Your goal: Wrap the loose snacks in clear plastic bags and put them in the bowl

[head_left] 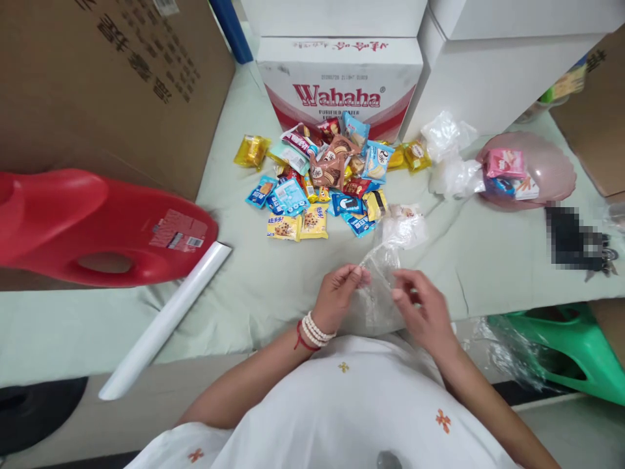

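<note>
My left hand (342, 296), with pale beads and a red string at the wrist, pinches the edge of a clear plastic bag (375, 293). The bag hangs over the table's front edge. At its far end lies a bunched whitish part (404, 228); whether anything is inside I cannot tell. My right hand (424, 306) is just right of the bag, its thumb and fingers bent but apart, close to the plastic. Beyond both hands is a heap of wrapped snacks (327, 169), with yellow cookie packets (314, 221) at the near side.
A white Wahaha carton (342, 85) stands behind the heap. To the right are crumpled bags (452, 153), a pink bowl (551, 169) with snacks and a blurred black item (576, 241). A red plastic stool (137, 215) and a white roll (166, 319) are left; a green stool (581, 352) sits lower right.
</note>
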The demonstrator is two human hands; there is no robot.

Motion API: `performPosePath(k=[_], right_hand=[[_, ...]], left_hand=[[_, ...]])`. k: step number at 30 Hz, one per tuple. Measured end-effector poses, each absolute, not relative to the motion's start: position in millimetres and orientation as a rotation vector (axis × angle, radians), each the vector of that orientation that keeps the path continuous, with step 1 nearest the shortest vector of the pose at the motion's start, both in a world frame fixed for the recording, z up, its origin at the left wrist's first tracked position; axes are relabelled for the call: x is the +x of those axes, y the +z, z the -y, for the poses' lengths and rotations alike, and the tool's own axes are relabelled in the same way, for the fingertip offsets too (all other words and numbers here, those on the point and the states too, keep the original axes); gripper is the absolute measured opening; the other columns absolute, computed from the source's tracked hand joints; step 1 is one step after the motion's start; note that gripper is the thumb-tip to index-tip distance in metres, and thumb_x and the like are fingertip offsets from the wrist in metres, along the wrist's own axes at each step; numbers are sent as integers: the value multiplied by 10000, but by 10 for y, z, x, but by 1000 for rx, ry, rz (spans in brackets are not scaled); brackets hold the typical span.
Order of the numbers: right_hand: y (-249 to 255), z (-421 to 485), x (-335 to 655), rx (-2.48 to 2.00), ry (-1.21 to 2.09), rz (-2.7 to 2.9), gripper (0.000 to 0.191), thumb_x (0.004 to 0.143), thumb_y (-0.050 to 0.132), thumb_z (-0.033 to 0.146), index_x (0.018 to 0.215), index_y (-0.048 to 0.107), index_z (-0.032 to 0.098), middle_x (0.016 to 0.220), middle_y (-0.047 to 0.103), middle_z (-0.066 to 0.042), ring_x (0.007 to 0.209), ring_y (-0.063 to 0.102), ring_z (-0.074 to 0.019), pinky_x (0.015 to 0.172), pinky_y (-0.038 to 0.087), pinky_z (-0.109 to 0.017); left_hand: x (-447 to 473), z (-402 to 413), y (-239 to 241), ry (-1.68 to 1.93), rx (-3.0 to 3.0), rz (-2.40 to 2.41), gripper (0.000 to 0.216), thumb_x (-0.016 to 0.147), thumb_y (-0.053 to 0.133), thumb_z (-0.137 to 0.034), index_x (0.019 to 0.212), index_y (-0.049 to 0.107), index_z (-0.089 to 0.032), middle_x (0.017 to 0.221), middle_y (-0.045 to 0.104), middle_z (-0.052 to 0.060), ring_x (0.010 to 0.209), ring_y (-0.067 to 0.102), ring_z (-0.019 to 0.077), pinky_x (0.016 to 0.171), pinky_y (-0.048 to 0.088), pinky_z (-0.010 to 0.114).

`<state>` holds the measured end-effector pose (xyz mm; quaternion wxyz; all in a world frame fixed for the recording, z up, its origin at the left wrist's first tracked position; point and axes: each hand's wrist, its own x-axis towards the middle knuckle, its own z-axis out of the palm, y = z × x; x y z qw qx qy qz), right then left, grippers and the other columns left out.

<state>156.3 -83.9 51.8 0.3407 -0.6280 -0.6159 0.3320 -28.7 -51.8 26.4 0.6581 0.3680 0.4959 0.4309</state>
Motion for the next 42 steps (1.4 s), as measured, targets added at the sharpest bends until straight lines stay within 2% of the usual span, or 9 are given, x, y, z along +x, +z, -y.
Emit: performPosePath(k=[6, 10, 14, 17, 21, 25, 29, 34, 42], right_hand=[[294, 514, 1265, -1498, 1219, 1155, 293, 904, 696, 498, 881, 701, 207, 784, 623, 4, 694, 541, -135, 649, 449, -252], [275, 500, 1398, -1399, 1343, 770, 292, 815, 805, 486, 870, 686, 225, 830, 637, 15, 724, 548, -127, 648, 467, -237], [301, 497, 1434, -1268, 1559, 736, 260, 809, 830, 450, 849, 687, 236, 1140, 720, -32, 1026, 656, -190, 852, 548, -311], [305, 480, 1373, -1228, 1653, 772, 265, 814, 828, 447, 828, 675, 232, 1245, 718, -47, 1124, 677, -236, 929, 561, -381], [314, 485, 1352, -1277, 1659, 776, 312, 796, 830, 482, 831, 656, 225, 1273, 718, -57, 1044, 721, -237, 883, 593, -392], [274, 660, 1620, -1562, 1331, 737, 389, 789, 791, 568, 885, 641, 223, 1199, 740, -71, 893, 725, -208, 726, 601, -332], [227, 965, 2182, -1944, 1197, 982, 431, 821, 710, 638, 847, 646, 212, 769, 713, -21, 633, 634, -173, 572, 523, -277], [542, 705, 2594, -2095, 909, 1645, 397, 901, 602, 610, 925, 719, 230, 752, 713, -27, 649, 637, -196, 614, 496, -294], [764, -942, 1121, -1497, 535, 2597, 331, 1044, 417, 313, 1150, 712, 209, 1149, 722, -105, 1044, 669, -238, 863, 473, -301]], left_hand=[[-458, 470, 136, 1170, 692, -1361, 456, 904, 608, -655, 853, 576, -203, 652, 500, -57, 520, 442, 84, 494, 361, 205], [-914, 503, 0, 1175, 670, -1589, 333, 907, 585, -537, 883, 564, -205, 722, 503, -44, 503, 417, 82, 468, 350, 207], [-1246, 635, 147, 1010, 1330, -1898, 389, 812, 610, -271, 1192, 640, -190, 1009, 626, 70, 909, 624, 217, 783, 558, 366], [-1245, 604, 360, 1009, 2000, -1861, 473, 795, 577, -153, 1260, 644, -215, 1263, 623, 128, 1293, 535, 310, 1083, 449, 523], [-1037, 372, 360, 708, 2546, -1296, 461, 933, 502, -156, 1368, 608, -268, 1405, 648, 103, 1387, 527, 259, 1154, 376, 498], [-957, 319, 44, 336, 2511, -1375, 520, 1006, 496, -283, 1525, 480, -265, 1650, 408, 155, 1512, 403, 313, 1214, 242, 630], [-1074, 619, -119, 247, 2437, -1475, 674, 995, 528, -423, 1606, 352, -202, 1699, 276, 199, 1568, 299, 341, 1248, 77, 681], [-1151, 928, -72, 316, 2352, -1489, 667, 1018, 461, -459, 1615, 329, -191, 1677, 342, 177, 1553, 331, 330, 1255, 12, 663], [-1067, 748, -51, 487, 2198, -1704, 339, 1016, 478, -254, 1275, 697, -259, 1351, 715, 95, 1335, 586, 284, 1163, 334, 587]])
